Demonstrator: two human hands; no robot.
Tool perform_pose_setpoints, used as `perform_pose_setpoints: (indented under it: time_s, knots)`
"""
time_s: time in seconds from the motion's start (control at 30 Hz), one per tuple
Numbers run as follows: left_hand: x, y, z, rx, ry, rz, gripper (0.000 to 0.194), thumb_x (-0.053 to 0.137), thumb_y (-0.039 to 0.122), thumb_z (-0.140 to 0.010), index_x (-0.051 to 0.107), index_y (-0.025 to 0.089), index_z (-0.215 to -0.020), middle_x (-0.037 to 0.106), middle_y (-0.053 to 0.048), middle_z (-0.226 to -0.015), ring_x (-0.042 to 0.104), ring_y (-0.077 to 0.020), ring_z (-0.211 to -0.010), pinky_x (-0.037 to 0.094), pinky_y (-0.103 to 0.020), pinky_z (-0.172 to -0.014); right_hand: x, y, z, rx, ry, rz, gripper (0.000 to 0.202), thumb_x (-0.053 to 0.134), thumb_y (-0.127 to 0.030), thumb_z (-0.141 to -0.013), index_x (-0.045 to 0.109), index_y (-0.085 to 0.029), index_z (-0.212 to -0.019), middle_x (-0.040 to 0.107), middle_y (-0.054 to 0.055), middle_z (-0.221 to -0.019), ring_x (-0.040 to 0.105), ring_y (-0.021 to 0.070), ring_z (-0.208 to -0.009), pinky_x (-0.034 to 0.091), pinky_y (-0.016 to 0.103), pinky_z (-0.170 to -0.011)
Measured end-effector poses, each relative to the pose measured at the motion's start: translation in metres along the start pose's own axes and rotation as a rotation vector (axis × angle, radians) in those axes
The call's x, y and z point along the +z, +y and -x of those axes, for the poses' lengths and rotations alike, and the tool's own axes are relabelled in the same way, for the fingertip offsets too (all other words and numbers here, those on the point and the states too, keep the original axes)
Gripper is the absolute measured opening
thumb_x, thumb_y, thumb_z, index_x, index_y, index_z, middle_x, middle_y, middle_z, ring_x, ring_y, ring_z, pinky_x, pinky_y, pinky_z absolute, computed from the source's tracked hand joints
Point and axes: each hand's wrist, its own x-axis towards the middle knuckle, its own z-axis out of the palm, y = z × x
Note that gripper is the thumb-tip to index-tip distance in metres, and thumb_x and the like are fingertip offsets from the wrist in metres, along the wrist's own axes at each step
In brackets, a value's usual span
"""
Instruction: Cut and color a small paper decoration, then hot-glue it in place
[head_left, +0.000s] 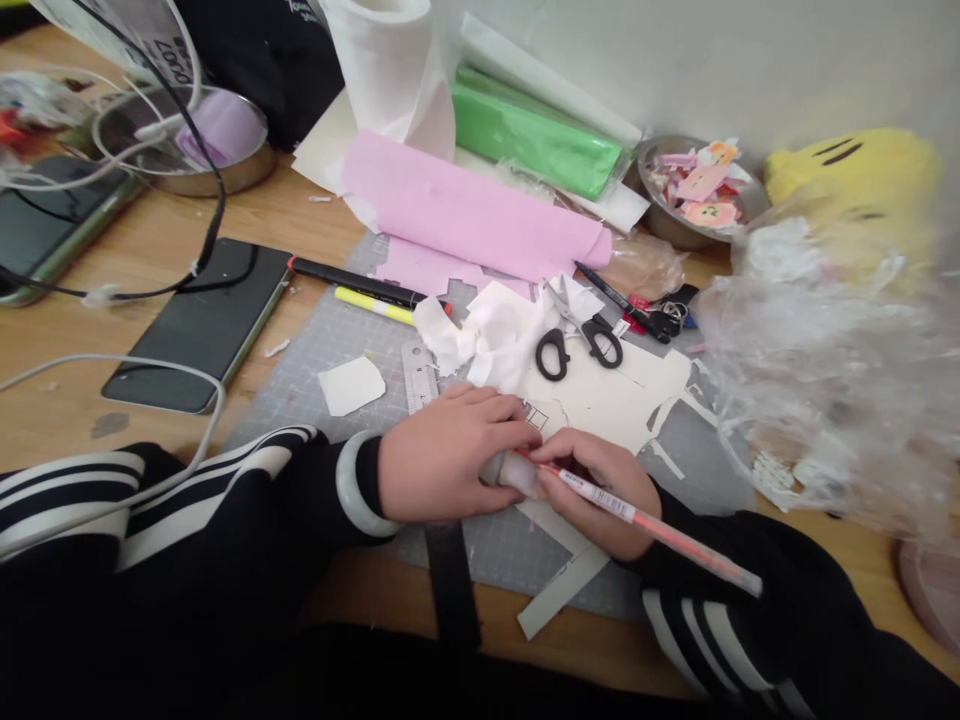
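My left hand (442, 458) is closed around a small pale rounded piece (519, 472), greyish and partly translucent; the fingers hide much of it. A red pen (660, 535) with a white label is gripped in my right hand (600, 485), its tip end against or just beside that piece. Both hands are close together over the grey cutting mat (296, 360). Just beyond them lie black-handled scissors (577, 345), crumpled white paper (491, 335) and cut white card (600, 395). A ruler (454, 585) runs beneath my left hand.
A pink roll (480, 205), green pack (536, 135) and paper roll (382, 65) stand at the back. Right are crumpled clear plastic (832, 370), a metal bowl (649, 200) of paper pieces and a yellow plush (885, 180). A phone (202, 325) and cables lie left.
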Motion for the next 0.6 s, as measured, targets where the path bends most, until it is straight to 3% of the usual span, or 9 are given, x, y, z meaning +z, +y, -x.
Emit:
perform_pose_setpoints:
  time_s: [0.17,0.33,0.47,0.6]
  knots:
    - [0.0001,-0.0002,-0.0011,0.001,0.004,-0.012,0.031,0.063,0.032,-0.075,0.059,0.021,-0.104,0.059,-0.003,-0.1,0.053,-0.0213,-0.095,0.037,-0.036,-0.083,0.0005,0.0011,0.0,-0.124,-0.03,-0.004,0.009,0.053,-0.022,-0.075,0.06,-0.019,-0.071,0.065,0.0,-0.062,0.056,0.0104,-0.054,0.043,0.021,-0.053]
    - [0.0009,-0.0001,-0.0013,0.001,0.005,-0.01,0.03,0.062,0.032,-0.076,0.059,0.021,-0.104,0.059,-0.003,-0.101,0.053,-0.0212,-0.096,0.037,-0.036,-0.084,-0.0004,0.0018,0.0002,-0.009,-0.015,0.003,0.01,0.05,-0.022,-0.076,0.059,-0.019,-0.075,0.064,0.0,-0.065,0.054,0.0102,-0.052,0.042,0.022,-0.051]
    - [0.0005,0.0,-0.0014,0.0,0.002,-0.005,0.031,0.062,0.032,-0.075,0.059,0.021,-0.105,0.059,-0.003,-0.101,0.053,-0.0216,-0.096,0.037,-0.036,-0.084,-0.0003,0.0007,-0.0005,-0.142,-0.046,-0.011,0.009,0.052,-0.022,-0.076,0.057,-0.019,-0.071,0.063,-0.001,-0.06,0.055,0.0102,-0.052,0.041,0.021,-0.052]
    - [-0.0004,0.0003,-0.001,-0.01,-0.002,-0.007,0.03,0.062,0.031,-0.076,0.059,0.021,-0.104,0.059,-0.003,-0.101,0.053,-0.0214,-0.096,0.037,-0.036,-0.085,0.0006,-0.0007,-0.0003,-0.006,-0.03,0.024,0.009,0.051,-0.022,-0.076,0.059,-0.019,-0.074,0.064,0.0,-0.062,0.054,0.0103,-0.051,0.042,0.022,-0.051]
